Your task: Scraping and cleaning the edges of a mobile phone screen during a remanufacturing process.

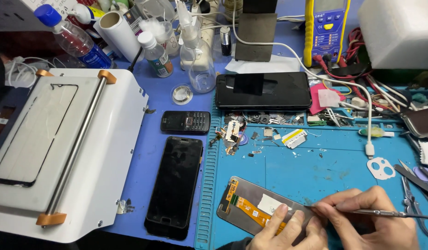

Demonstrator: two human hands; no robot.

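Pressing a bare screen panel (265, 206) flat on the blue mat (315, 171) at the near edge, the left hand (288, 229) pins it with curled fingers; the right hand (371, 217) grips slim metal tweezers (385, 213), tip at the panel's grey back. Its orange flex ribbon (251, 208) lies exposed, so stripping looks underway, not finished. Two glossy black phones (175, 185) lie left.

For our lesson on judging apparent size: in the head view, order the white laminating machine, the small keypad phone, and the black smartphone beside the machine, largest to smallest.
1. White laminating machine
2. Black smartphone
3. Small keypad phone, though it lies slightly farther from the camera.
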